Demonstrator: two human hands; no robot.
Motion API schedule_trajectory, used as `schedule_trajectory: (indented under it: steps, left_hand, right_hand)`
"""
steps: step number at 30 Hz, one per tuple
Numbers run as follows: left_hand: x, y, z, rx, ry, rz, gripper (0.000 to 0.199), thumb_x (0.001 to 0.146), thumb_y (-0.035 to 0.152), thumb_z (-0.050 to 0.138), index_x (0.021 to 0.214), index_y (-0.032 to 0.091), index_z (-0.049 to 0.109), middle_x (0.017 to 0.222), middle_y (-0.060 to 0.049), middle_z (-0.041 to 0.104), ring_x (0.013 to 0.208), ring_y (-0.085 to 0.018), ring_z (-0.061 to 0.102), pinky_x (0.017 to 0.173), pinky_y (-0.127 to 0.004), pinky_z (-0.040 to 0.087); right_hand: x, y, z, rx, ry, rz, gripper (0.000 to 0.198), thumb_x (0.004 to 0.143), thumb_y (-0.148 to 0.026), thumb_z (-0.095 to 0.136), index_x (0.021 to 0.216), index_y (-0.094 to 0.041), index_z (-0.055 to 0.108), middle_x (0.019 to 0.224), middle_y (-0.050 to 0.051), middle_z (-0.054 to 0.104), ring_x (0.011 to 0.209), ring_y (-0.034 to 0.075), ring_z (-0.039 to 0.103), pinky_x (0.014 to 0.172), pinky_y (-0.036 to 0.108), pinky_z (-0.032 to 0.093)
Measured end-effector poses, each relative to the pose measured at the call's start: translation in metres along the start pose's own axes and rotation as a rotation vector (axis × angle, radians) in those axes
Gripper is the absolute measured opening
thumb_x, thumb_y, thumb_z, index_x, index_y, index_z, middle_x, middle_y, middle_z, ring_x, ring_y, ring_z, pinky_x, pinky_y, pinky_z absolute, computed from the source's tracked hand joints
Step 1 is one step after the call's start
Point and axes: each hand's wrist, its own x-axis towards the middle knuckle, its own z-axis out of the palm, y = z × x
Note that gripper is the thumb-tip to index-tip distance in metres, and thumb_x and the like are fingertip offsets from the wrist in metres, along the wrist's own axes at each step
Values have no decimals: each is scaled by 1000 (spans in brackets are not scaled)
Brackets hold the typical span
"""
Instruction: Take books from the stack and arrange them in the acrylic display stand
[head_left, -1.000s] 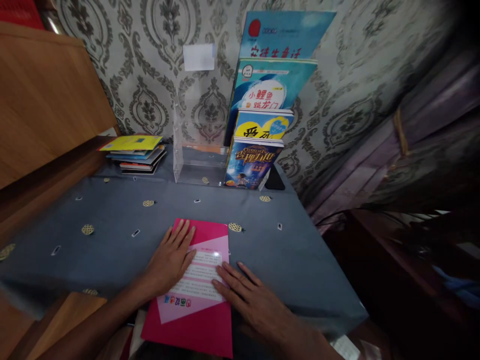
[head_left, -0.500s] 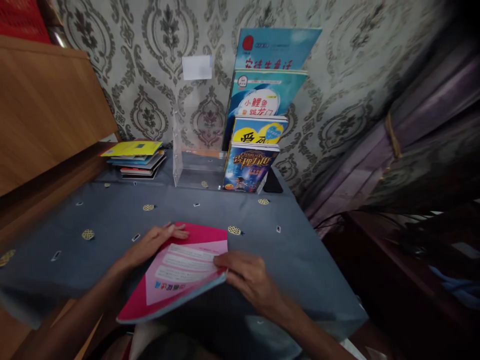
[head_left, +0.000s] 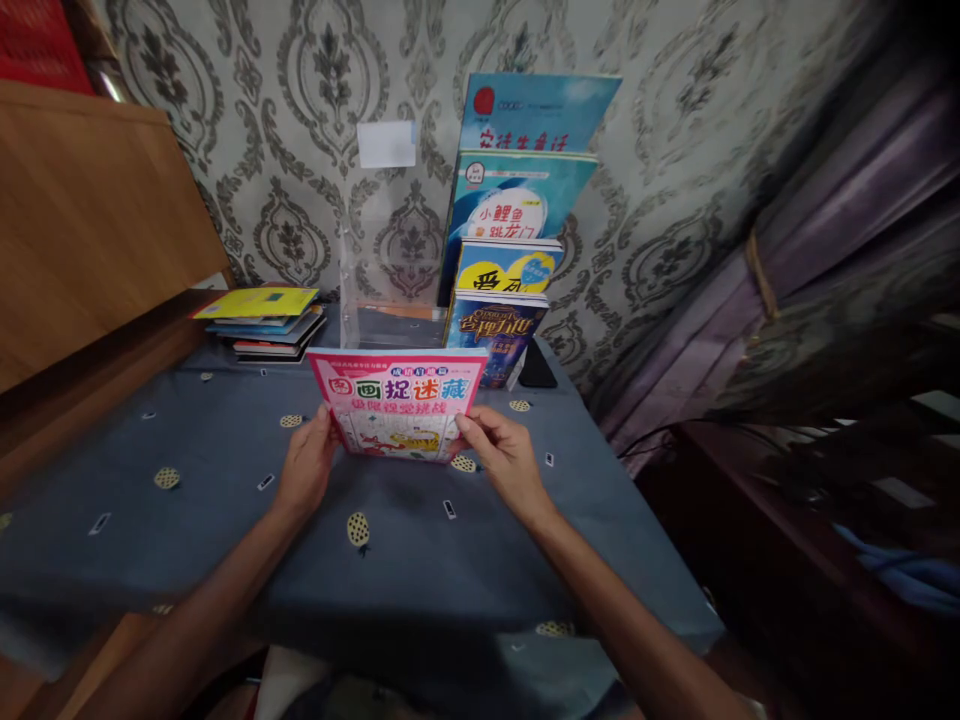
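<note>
A pink picture book [head_left: 397, 408] is held up, tilted, over the table, its front cover with colourful characters and cartoon animals facing me. My left hand [head_left: 307, 455] grips its left edge, and my right hand [head_left: 499, 450] pinches the right edge with the thumb on the cover. Behind the book stands a clear acrylic book rack [head_left: 349, 290] with a blank white label [head_left: 386, 145]. Its right side holds several books in tiers, with a dark blue book [head_left: 496, 330] in front. The book in my hands hides the rack's lower front.
A stack of books with a yellow one on top [head_left: 259, 302] lies at the back left. A black phone [head_left: 538, 366] rests right of the rack. A wooden cabinet [head_left: 97, 200] borders the left, a tied curtain [head_left: 720, 330] the right. The tablecloth [head_left: 420, 560] is blue-grey with pineapples.
The book has been raised from near the table's front edge toward the rack and turned, so its front cover now shows instead of the pink back. Both hands moved with it.
</note>
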Motion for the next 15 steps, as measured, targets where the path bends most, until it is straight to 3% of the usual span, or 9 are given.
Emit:
schedule_trajectory:
  steps: [4,8,12,15]
  left_hand:
    - [11,-1,11,3,40,17,59,71,73,72,84,16,70,82,-6,74,87,-24,69,77,-33,55]
    - [19,-10,10,175,24,67,46,80,64,66,87,19,64,80,0,70,72,-17,63,68,-27,51]
    - [24,-18,-7,657,-89,93,38,91,55,43,83,21,59,73,-1,64,68,-19,60,65,-29,49]
    - [23,-19,-22,1090,-194,209,26,91,42,46,87,20,60,84,-7,67,84,-26,62,78,-37,50]
  right_hand:
    - [11,3,0,12,-3,-2,46,83,-65,62,80,-19,68,69,1,68,54,14,62,53,26,53]
    - [20,17,2,39,1,66,46,83,-64,60,70,-20,60,58,-3,59,42,10,50,40,21,43]
    - [26,46,2,-222,-1,130,48,89,-62,46,65,-21,54,54,-3,55,44,11,50,42,22,41]
    - [25,64,0,-402,26,154,40,87,-49,52,58,-21,53,52,-2,55,48,13,51,45,22,38]
